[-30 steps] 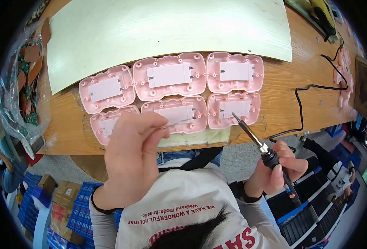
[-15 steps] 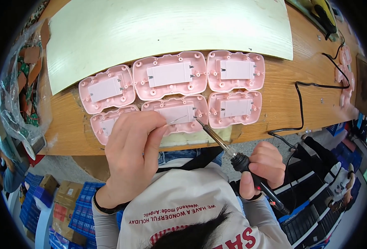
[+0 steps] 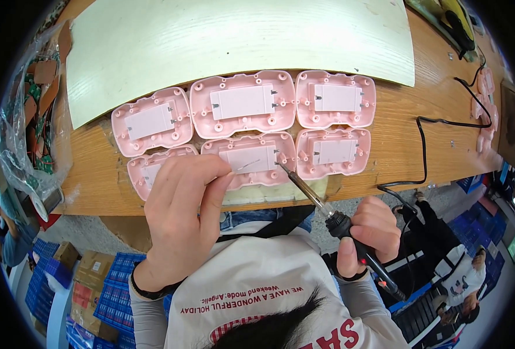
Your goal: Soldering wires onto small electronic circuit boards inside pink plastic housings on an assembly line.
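Observation:
My right hand (image 3: 374, 231) is wrapped round the black handle of a soldering iron (image 3: 340, 225). The iron's tip rests at or very near a small metal contact (image 3: 277, 163) on the right of the near middle pink plastic shell (image 3: 281, 142). Between thumb and forefinger, my left hand (image 3: 179, 212) pinches a thin silvery wire, seemingly solder (image 3: 247, 166). Its free end hangs over the shell's raised panel, apart from the iron tip. Behind my left fingers, the near left pink shell (image 3: 138, 170) is partly hidden.
Several more pink shells lie beyond and beside, such as the far middle one (image 3: 202, 104). A pale board (image 3: 234, 41) covers the table's far part. Left stands a clear bag of circuit boards (image 3: 39, 116). The iron's black cord (image 3: 424, 151) winds across the right. Another person (image 3: 464, 276) is at lower right.
Both hands and the iron hold nearly the same pose; the iron tip stays at the same contact. The shells sit slightly further right in view. The person at lower right has shifted.

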A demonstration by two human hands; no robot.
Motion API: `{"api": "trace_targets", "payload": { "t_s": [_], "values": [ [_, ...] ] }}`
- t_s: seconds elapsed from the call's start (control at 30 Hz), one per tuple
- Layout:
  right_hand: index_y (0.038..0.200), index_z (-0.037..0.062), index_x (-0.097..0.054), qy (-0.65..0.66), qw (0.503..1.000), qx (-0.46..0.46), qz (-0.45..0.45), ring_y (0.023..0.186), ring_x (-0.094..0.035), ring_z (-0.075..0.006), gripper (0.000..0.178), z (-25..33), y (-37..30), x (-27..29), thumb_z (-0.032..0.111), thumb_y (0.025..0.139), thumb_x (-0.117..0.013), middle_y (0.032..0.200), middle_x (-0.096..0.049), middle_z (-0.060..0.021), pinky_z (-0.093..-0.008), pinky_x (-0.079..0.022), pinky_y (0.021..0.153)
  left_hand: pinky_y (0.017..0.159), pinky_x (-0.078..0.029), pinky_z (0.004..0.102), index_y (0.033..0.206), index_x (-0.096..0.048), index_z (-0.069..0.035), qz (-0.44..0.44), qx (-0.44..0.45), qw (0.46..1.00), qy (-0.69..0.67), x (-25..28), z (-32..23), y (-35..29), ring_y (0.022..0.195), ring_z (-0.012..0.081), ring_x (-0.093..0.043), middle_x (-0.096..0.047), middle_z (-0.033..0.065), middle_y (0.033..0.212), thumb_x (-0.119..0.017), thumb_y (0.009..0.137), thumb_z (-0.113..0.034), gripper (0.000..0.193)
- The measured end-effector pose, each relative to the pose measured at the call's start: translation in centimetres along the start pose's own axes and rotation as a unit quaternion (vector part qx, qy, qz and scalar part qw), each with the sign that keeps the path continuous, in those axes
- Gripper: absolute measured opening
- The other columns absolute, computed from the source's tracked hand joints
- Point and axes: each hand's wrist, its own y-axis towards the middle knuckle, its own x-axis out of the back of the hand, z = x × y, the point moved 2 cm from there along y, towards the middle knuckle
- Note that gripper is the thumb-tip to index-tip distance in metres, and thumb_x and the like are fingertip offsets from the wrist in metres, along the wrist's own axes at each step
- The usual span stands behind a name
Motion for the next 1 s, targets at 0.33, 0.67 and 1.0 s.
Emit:
{"api": "trace_targets", "payload": {
  "t_s": [0.33, 0.67, 1.0],
  "values": [
    [0.076, -0.0006, -0.047, 0.043, 0.998, 0.013, -0.032, 0.033, -0.033, -0.0144, 0.019, 0.1, -0.5, 1.5, 0.009, 0.066, -0.060, 0.046, -0.044, -0.0073, -0.0268, -0.022, 0.035, 0.055, -0.043, 0.0295, 0.081, -0.057, 0.001, -0.002, 0.068, 0.996, -0.050, 0.2, -0.3, -0.2, 0.062, 0.0231, -0.054, -0.058, 0.0094, 0.073, -0.063, 0.070, 0.005, 0.014],
    [0.078, 0.0036, -0.036, 0.070, 0.950, -0.088, -0.290, 0.042, -0.027, -0.0119, 0.023, -1.6, -1.7, 6.2, 0.014, 0.071, -0.056, 0.046, -0.035, -0.0045, -0.0291, -0.022, 0.047, 0.058, -0.046, 0.0279, 0.078, -0.058, 0.001, 0.063, -0.121, 0.989, -0.054, -3.9, -4.8, 3.2, 0.068, 0.0214, -0.059, -0.061, 0.0097, 0.080, -0.067, 0.065, 0.004, 0.016],
    [0.076, 0.0022, -0.038, 0.012, 0.955, -0.124, -0.267, 0.040, -0.029, -0.0133, 0.021, -1.6, -2.7, 6.1, 0.012, 0.068, -0.055, 0.047, -0.043, -0.0087, -0.0286, -0.024, 0.048, 0.060, -0.045, 0.0306, 0.077, -0.057, 0.000, 0.056, -0.182, 0.981, 0.027, -7.0, -5.7, 4.3, 0.069, 0.0235, -0.057, -0.060, 0.0089, 0.080, -0.067, 0.064, 0.003, 0.017]
  ]
}}
